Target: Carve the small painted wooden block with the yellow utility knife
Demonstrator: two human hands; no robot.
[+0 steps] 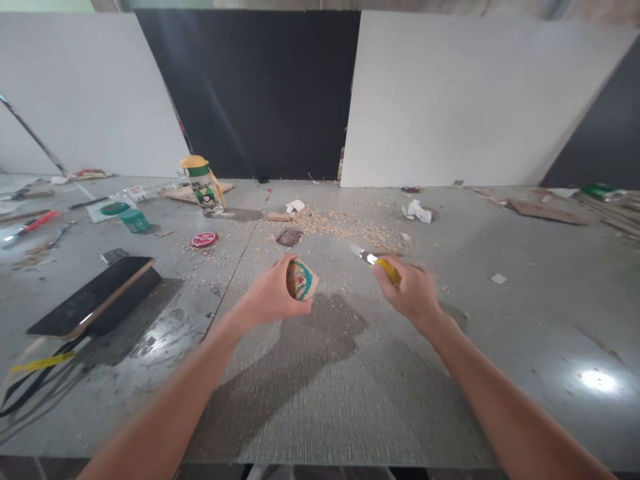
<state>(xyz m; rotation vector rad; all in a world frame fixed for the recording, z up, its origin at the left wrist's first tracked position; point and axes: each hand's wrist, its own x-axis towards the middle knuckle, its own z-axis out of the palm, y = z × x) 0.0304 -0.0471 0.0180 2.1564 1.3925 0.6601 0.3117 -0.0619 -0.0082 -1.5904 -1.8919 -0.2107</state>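
Near the middle of the grey table (320, 400), my left hand (273, 293) is wrapped round a small wooden block (301, 280) with teal and red paint on its face. To the right, my right hand (413, 287) grips the yellow handle of a knife (387, 271). The blade points up and left, its tip blurred, and stands apart from the block. Wood shavings (345, 225) are scattered beyond both hands, near a dark flat piece (289, 237).
A phone on a black stand (100, 293) is at the left. Farther back are a yellow-lidded bottle (204, 187), a red round lid (205, 239), a teal container (134, 221) and crumpled tissue (417, 212). White and black panels (250, 93) line the back.
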